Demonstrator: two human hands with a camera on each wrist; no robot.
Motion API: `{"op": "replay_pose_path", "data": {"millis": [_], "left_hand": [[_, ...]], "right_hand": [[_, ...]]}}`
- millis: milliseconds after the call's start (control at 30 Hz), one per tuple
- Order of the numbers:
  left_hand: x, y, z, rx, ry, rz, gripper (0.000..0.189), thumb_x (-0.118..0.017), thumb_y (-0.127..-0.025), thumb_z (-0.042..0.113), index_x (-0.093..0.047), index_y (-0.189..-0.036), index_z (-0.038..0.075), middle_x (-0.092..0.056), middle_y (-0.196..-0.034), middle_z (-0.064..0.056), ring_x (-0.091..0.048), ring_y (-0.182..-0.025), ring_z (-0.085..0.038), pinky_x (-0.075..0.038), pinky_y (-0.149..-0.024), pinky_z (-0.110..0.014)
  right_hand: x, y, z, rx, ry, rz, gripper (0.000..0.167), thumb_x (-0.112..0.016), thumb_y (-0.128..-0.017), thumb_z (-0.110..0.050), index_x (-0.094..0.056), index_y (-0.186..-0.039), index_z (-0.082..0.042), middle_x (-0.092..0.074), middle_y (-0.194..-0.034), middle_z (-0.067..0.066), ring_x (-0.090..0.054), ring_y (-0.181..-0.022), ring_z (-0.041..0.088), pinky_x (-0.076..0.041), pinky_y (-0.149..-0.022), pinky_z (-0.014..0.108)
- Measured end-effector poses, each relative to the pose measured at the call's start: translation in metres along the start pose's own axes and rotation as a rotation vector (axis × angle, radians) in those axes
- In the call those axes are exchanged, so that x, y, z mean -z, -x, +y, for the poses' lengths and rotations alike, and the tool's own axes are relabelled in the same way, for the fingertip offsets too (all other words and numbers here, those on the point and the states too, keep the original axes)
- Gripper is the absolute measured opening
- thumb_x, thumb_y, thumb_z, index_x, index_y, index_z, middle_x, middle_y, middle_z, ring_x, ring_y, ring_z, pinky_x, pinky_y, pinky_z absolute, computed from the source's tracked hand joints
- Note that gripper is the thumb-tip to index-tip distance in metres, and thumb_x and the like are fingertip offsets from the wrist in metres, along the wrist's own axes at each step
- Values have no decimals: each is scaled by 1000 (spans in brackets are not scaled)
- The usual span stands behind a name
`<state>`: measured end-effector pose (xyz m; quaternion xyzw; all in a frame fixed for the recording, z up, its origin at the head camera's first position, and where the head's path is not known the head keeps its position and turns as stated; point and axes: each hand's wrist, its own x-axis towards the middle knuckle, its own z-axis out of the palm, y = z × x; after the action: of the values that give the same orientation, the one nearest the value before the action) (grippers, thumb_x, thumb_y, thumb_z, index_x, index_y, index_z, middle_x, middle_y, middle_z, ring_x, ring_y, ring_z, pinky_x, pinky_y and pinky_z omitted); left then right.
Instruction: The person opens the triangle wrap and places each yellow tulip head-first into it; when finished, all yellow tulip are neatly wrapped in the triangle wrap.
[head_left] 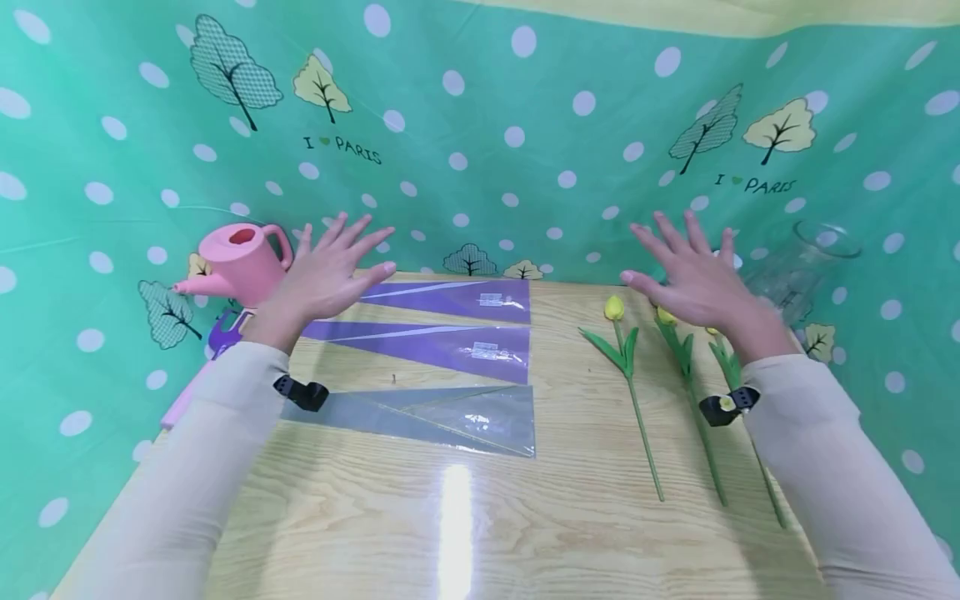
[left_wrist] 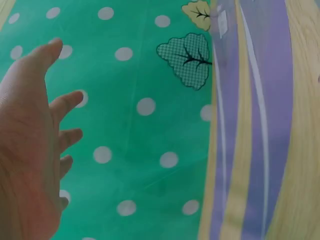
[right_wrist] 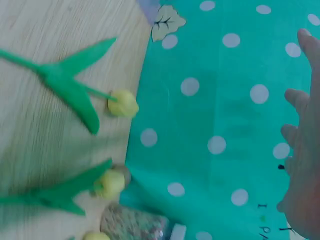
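Both hands are held up over the far side of the table, fingers spread, holding nothing. My left hand (head_left: 326, 271) is beside a pink watering can (head_left: 243, 267), overlapping it slightly in the head view. To its right lie two purple flower-wrapping sleeves (head_left: 498, 354) and a clear greyish sleeve (head_left: 450, 417), all tapered and flat. My right hand (head_left: 693, 279) hovers above three artificial yellow tulips (head_left: 615, 308) with green stems, hiding part of them. Just right of that hand stands a clear glass vase (head_left: 795, 267). In the left wrist view the left hand (left_wrist: 30, 130) shows stretched fingers.
A purple-handled tool (head_left: 225, 333) and a pink rod-like piece (head_left: 187, 396) lie at the left edge, partly behind the left arm. The right wrist view shows a bag of small mottled pieces (right_wrist: 132, 222) near the tulip heads. A green dotted cloth (head_left: 480, 125) hangs behind the wooden table (head_left: 360, 517).
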<state>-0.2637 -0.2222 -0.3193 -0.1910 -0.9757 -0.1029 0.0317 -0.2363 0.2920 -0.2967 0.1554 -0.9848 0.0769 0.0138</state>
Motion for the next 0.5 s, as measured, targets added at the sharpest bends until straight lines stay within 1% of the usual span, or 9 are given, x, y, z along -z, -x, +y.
{"op": "replay_pose_path", "data": {"millis": [100,200,267,333,433,500], "left_hand": [[-13,-10,0,5,25,30,78,-32,-100,74,-24,-165,31,-17,-174,-12,-5,-162,-42,4,-124,-75],[-28,-20,2,-1,82,47,74,-42,-102,68,-34,-161,25,-25,-171,-14,-15,-160,-43,-4,-125,-74],[-40,-26,5,-11,153,48,69,-48,-102,60,-41,-158,21,-30,-169,-15,-21,-158,-43,-8,-125,-72],[-52,-31,9,-18,243,39,64,-52,-103,53,-44,-156,18,-33,-168,-16,-25,-156,-43,-10,-126,-70],[-72,-38,17,-23,378,24,58,-55,-104,43,-47,-154,14,-36,-166,-16,-30,-154,-42,-18,-126,-67],[-83,-43,22,-12,460,21,55,-57,-105,38,-48,-152,13,-38,-165,-16,-32,-154,-40,-23,-126,-64]], "right_hand": [[-9,-8,-5,18,-32,27,82,-36,-102,-70,-8,-167,-29,2,-176,10,18,-159,41,12,-115,82],[-24,-20,-11,42,-82,56,80,-46,-103,-62,-18,-166,-23,-10,-175,15,4,-161,45,0,-119,81],[-38,-30,-15,60,-130,73,75,-52,-104,-54,-26,-164,-18,-17,-173,18,-8,-160,46,-7,-120,79],[-53,-40,-20,64,-190,77,70,-56,-104,-47,-33,-161,-15,-22,-171,19,-17,-158,46,-13,-122,76],[-77,-52,-30,46,-312,65,64,-60,-103,-39,-39,-158,-13,-30,-168,17,-24,-155,44,-17,-123,72],[-92,-60,-36,22,-393,55,61,-60,-103,-36,-42,-157,-13,-35,-166,15,-27,-155,42,-20,-125,68]]}}
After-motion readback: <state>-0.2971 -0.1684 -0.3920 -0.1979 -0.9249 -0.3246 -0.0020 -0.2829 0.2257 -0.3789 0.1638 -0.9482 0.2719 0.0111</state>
